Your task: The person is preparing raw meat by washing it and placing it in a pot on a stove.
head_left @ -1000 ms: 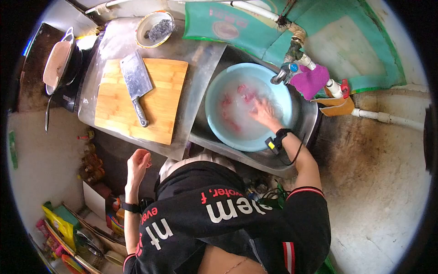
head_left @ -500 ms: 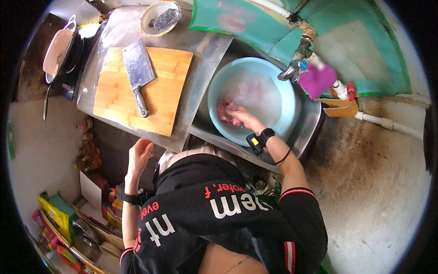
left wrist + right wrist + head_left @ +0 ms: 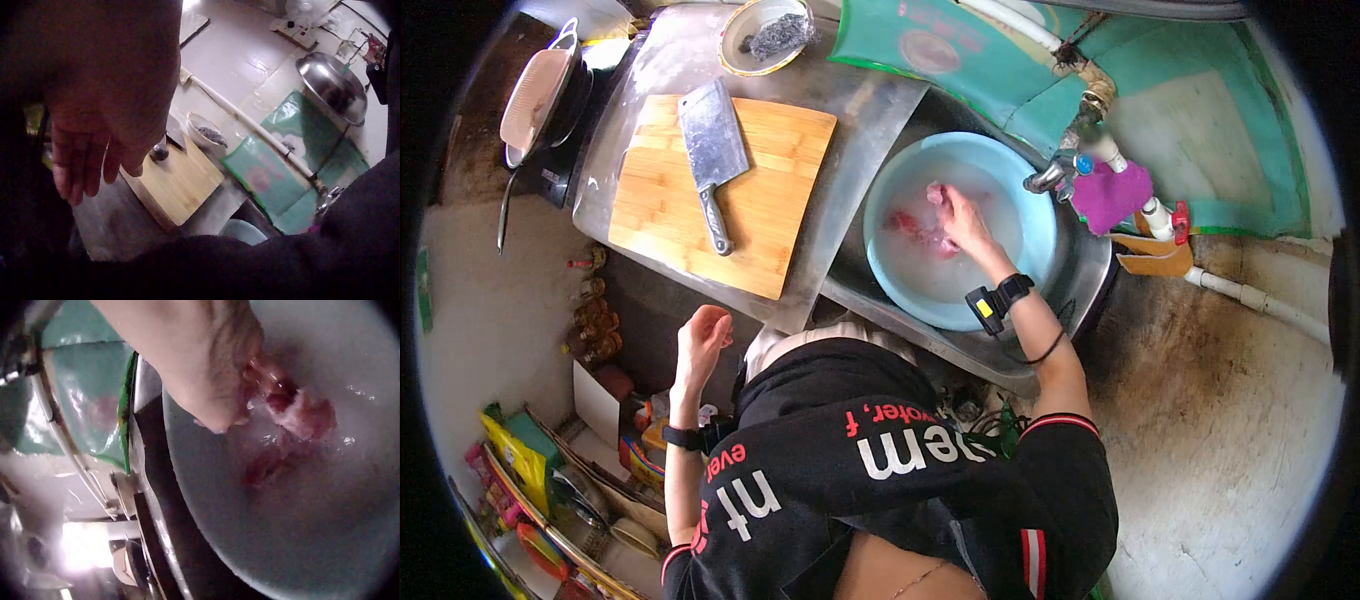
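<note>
A light blue basin [image 3: 879, 265] of cloudy water stands in the sink on the right. Over the water, my right hand [image 3: 968, 226] grips pieces of raw meat [image 3: 306, 417], their pinkish-red ends sticking out past the fingers. More red meat [image 3: 908, 228] lies under the water beside that hand, blurred by the cloudiness. My left hand [image 3: 702, 343] hangs near the counter's front edge, in front of the cutting board [image 3: 775, 200]. Its fingers are relaxed and hold nothing, as the left wrist view also shows.
A cleaver [image 3: 713, 135] lies on the board. Behind it sits a bowl [image 3: 735, 55] with a steel-wool-like scrubber. The faucet [image 3: 1052, 175] reaches over the basin's far right rim, near a purple cloth [image 3: 1112, 195]. A pan [image 3: 565, 105] stands at far left.
My right hand moved left across the basin to the meat, then back up and right, and now holds meat at the water. My left hand has barely moved; the head view shifted slightly.
</note>
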`<act>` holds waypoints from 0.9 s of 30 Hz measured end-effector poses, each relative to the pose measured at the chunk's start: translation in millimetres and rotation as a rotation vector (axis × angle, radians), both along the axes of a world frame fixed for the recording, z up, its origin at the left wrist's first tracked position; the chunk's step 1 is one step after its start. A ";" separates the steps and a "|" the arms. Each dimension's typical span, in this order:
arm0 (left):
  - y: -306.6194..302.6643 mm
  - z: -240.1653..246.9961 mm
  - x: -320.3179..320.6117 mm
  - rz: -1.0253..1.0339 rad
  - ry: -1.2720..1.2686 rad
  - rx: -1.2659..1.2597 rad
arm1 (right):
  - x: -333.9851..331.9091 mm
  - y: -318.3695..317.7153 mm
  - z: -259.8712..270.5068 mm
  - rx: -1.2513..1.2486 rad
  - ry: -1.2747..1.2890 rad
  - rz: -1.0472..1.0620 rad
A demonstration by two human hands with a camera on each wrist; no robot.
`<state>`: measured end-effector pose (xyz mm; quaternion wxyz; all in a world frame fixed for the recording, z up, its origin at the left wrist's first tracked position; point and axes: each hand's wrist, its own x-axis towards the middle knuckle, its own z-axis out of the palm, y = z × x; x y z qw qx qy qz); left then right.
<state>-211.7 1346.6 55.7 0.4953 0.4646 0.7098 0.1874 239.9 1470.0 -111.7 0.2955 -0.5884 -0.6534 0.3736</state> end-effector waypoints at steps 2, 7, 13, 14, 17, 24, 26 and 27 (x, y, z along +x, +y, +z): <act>0.2 0.7 -0.3 0.006 0.006 0.001 | -12.8 12.7 28.2 -0.083 -0.514 -0.035; 1.2 2.4 -0.6 -0.005 0.016 0.013 | -62.2 12.0 14.3 -0.088 -0.762 -0.081; 3.8 -7.5 3.4 -0.023 -0.021 0.037 | -67.2 -20.3 -1.8 -0.145 -0.424 -0.075; 5.2 -6.1 5.3 -0.024 -0.030 0.040 | -57.3 -29.1 -19.6 -0.212 -0.223 -0.062; 7.0 -3.5 5.1 -0.024 -0.025 0.048 | -33.4 -46.2 -69.3 -0.344 0.268 -0.113; 0.5 -6.6 0.3 -0.023 -0.027 0.004 | -48.5 -74.9 40.8 -0.097 -0.536 0.323; 0.7 -0.4 7.3 -0.009 -0.018 0.014 | -50.6 -69.0 17.9 0.004 -0.535 0.344; 3.5 1.1 10.9 -0.001 -0.015 0.028 | -50.3 -59.7 5.9 -0.037 -0.507 0.320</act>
